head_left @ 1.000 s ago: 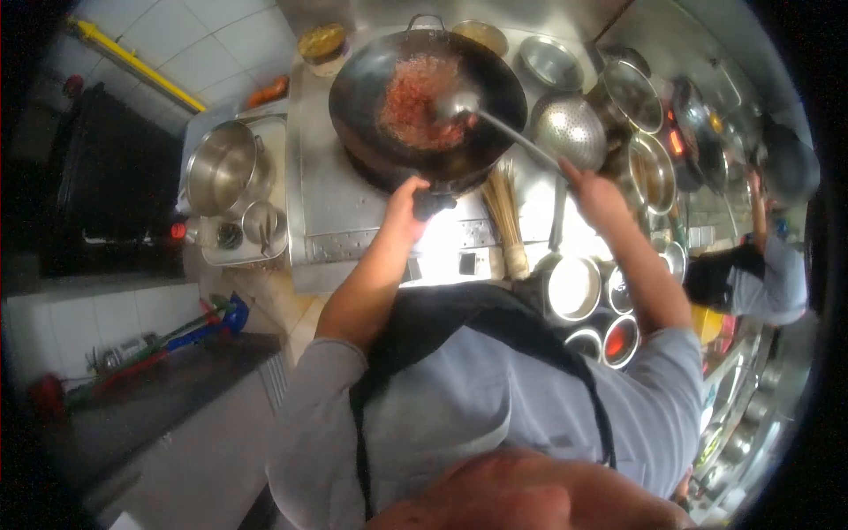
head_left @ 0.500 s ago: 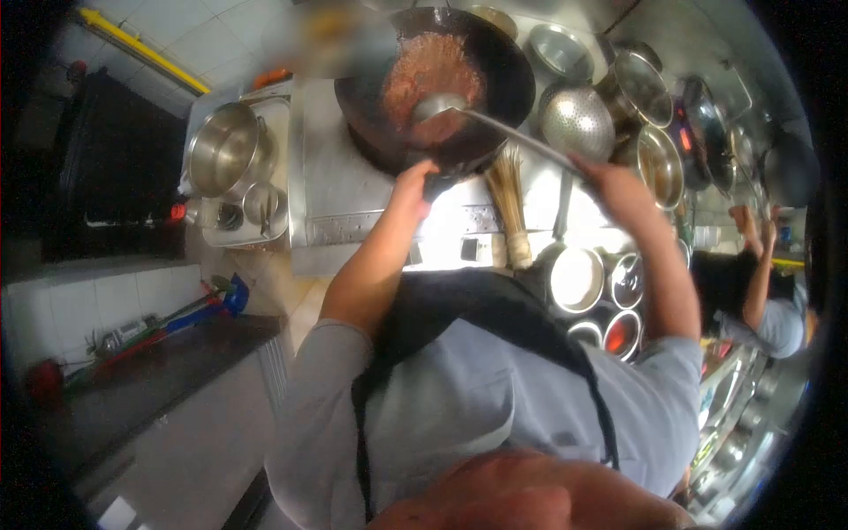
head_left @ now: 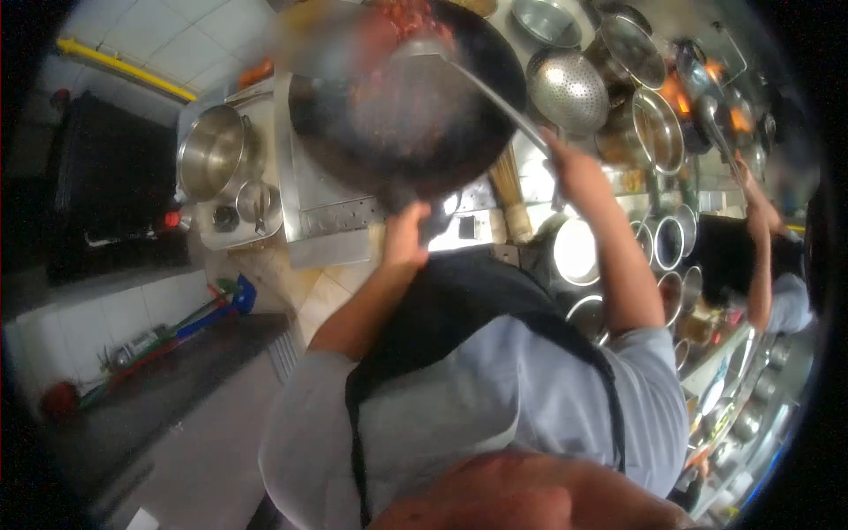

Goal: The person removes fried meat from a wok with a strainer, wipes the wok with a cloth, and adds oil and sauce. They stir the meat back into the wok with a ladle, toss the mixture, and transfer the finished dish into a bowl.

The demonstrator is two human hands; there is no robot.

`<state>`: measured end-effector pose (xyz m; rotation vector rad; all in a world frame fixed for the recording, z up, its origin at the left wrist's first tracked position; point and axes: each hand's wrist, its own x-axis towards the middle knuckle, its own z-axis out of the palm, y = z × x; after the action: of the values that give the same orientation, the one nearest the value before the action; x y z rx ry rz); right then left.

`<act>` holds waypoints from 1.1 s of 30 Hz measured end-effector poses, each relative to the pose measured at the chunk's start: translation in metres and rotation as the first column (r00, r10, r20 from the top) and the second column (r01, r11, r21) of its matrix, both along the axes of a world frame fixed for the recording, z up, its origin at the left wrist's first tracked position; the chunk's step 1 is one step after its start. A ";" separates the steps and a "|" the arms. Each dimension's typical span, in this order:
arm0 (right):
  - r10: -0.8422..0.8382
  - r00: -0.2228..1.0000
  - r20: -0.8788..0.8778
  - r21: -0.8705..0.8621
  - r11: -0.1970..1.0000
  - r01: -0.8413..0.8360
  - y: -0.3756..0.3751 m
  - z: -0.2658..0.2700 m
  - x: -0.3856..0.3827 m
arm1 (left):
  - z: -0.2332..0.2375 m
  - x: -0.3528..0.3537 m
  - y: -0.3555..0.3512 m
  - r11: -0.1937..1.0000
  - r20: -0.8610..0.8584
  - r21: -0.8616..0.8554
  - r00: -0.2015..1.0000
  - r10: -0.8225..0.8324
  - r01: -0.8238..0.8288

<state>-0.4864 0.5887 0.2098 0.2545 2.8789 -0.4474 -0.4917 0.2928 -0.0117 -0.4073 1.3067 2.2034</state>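
A large dark wok is in front of me, its near side raised toward my body. My left hand is closed around the wok's handle at the near rim. My right hand grips the long handle of a steel ladle, whose bowl is at the far part of the wok. Chunky reddish food is bunched at the far side beyond the ladle bowl. Steam or blur veils the middle of the wok, and a smeared patch hides its upper left.
A perforated strainer and steel pots stand right of the wok. A bamboo brush lies near its lower right. White-rimmed containers are beside me. At left is a steel pot. Another person's arm works near flames at far right.
The wok has come closer to me and tilted, its near side up. The food has shifted to the far side, and the ladle bowl has moved away from me. Flames now show at right.
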 end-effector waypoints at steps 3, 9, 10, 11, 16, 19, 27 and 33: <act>0.005 1.000 0.001 -0.135 0.991 -0.005 0.020 0.047 0.026 | 0.049 0.015 -0.001 0.999 0.186 -0.020 0.982 0.031 -0.028; 0.067 0.980 0.190 0.017 0.997 -0.071 0.001 0.065 0.018 | 0.138 -0.061 0.023 0.999 0.189 0.030 0.982 -0.016 0.011; 0.115 0.983 0.143 -0.020 0.993 -0.114 -0.004 0.048 0.012 | 0.122 -0.062 0.025 0.994 0.185 0.105 0.983 0.010 -0.029; 0.147 0.984 0.099 0.068 0.986 -0.154 0.004 0.003 0.001 | 0.114 -0.063 0.029 0.981 0.184 0.181 0.982 0.032 -0.066; 0.041 0.965 -0.259 0.035 0.999 -0.033 -0.013 -0.018 0.022 | 0.076 0.017 0.004 0.989 0.178 0.093 0.979 0.101 -0.119; -0.177 0.983 -0.045 -0.337 0.929 0.152 -0.016 0.028 0.040 | 0.130 -0.001 0.003 0.988 -0.050 0.078 0.990 0.134 -0.130; -0.340 0.938 0.066 -0.420 0.843 0.335 -0.016 -0.005 -0.050 | 0.077 -0.106 0.023 0.933 0.289 0.337 0.957 0.025 -0.126; -0.048 0.999 -0.009 -0.047 0.998 0.048 -0.049 -0.013 -0.083 | 0.066 -0.112 0.027 0.906 0.267 0.401 0.963 0.024 -0.134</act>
<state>-0.5693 0.5396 0.1968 0.3151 2.8731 -0.5262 -0.6034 0.3195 0.0545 -0.5623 0.6678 2.3251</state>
